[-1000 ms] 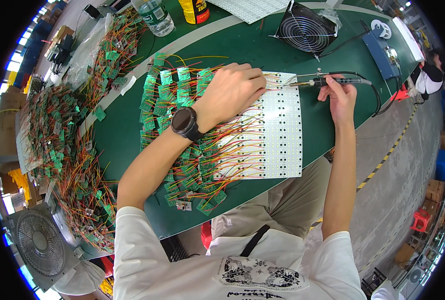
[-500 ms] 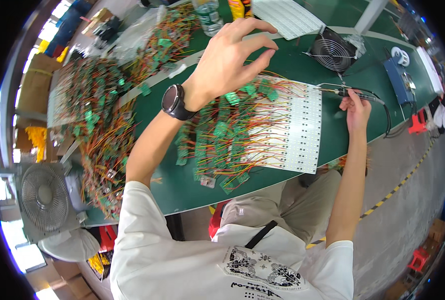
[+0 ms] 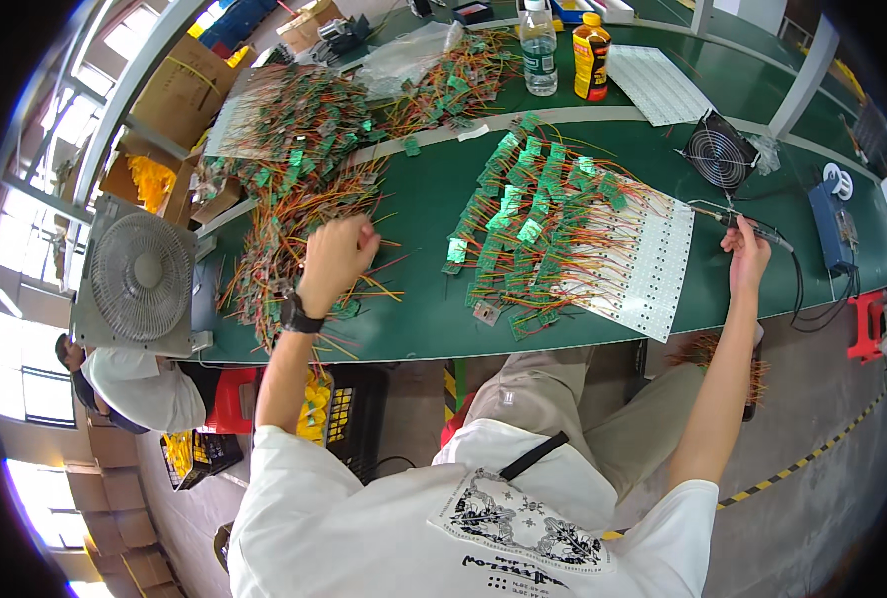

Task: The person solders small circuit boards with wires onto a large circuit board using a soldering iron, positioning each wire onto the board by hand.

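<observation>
Grey fan [image 3: 143, 271] at left end of green desk [image 3: 424, 289]. Heap of wired boards [image 3: 274, 239] beside it. Left hand [image 3: 338, 257] at heap's right side, fingers curled; cannot tell whether anything is gripped. Mid-desk, rows of small green boards [image 3: 508, 204], red and yellow wires running right onto white panel [image 3: 663, 259]. Right hand [image 3: 748, 257], well apart from left, fingers closed around soldering iron [image 3: 770, 235], tip near panel's upper right corner. Farther right, blue box [image 3: 830, 227].

A green table [image 3: 414, 319] carries circuit boards [image 3: 508, 202], white panels [image 3: 653, 264], a clear bottle [image 3: 538, 62] and a black fan [image 3: 717, 155].
</observation>
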Available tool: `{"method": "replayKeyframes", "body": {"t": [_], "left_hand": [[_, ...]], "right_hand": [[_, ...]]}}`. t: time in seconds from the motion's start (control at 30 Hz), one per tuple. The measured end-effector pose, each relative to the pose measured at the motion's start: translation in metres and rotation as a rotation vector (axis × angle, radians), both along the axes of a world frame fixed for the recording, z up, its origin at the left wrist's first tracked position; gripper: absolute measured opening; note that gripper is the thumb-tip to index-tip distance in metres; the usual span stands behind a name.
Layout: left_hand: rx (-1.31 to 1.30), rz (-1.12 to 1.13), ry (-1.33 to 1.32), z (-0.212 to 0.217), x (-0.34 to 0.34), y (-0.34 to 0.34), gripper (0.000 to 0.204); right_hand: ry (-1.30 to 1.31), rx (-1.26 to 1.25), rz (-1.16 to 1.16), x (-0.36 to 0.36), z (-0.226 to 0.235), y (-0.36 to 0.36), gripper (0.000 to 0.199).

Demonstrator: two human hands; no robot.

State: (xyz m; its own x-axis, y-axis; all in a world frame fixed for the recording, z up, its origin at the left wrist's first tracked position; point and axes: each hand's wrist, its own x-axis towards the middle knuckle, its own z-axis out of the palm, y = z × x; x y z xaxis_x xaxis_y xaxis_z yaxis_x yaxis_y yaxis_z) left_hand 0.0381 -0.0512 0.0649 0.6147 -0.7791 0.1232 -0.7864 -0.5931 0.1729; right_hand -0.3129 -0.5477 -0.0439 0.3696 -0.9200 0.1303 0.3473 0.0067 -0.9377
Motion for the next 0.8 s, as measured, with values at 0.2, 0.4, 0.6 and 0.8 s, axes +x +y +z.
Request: {"method": "replayKeyframes", "body": {"t": [0.2, 0.4, 0.6, 0.8], "left_hand": [[-0.171, 0.183, -0.187, -0.059, -0.011, 0.029, 0.020], [-0.411, 0.125, -0.126, -0.047, -0.052, 0.017, 0.011], [-0.390, -0.034, -0.084, -0.056, -0.097, 0.034, 0.018], [-0.491, -0.060, 0.145, -0.072, -0.091, 0.047, 0.020]], "right_hand": [[0.009, -0.025, 0.012, 0.003, 0.004, 0.004, 0.017], [0.024, -0.035, 0.024, 0.002, 0.000, 0.001, 0.017], [0.042, -0.013, 0.011, 0.002, -0.002, -0.001, 0.016], [0.046, -0.024, 0.002, -0.001, -0.003, -0.003, 0.016]]}}
